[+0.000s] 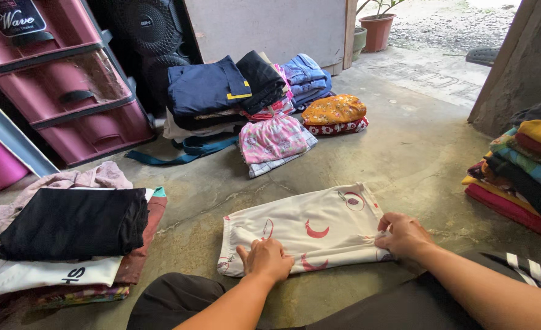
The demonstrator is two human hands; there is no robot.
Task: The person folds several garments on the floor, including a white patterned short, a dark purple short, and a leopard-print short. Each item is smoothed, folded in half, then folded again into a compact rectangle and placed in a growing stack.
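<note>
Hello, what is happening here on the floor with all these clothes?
A person sits on a concrete floor with a white garment with red prints spread flat in front. The left hand presses on its near edge, and the right hand pinches its right end. Stacks of folded clothes lie around: one at the left, several ahead, one at the right.

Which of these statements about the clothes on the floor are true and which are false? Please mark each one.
1. Both hands rest on the white garment. True: left hand, right hand.
2. The white garment hangs from a line. False: it lies flat on the concrete floor.
3. A black folded piece tops the left pile. True.
4. The pink drawer unit stands at the right. False: it stands at the upper left.
5. The plant pot is blue. False: it is reddish brown.
</note>
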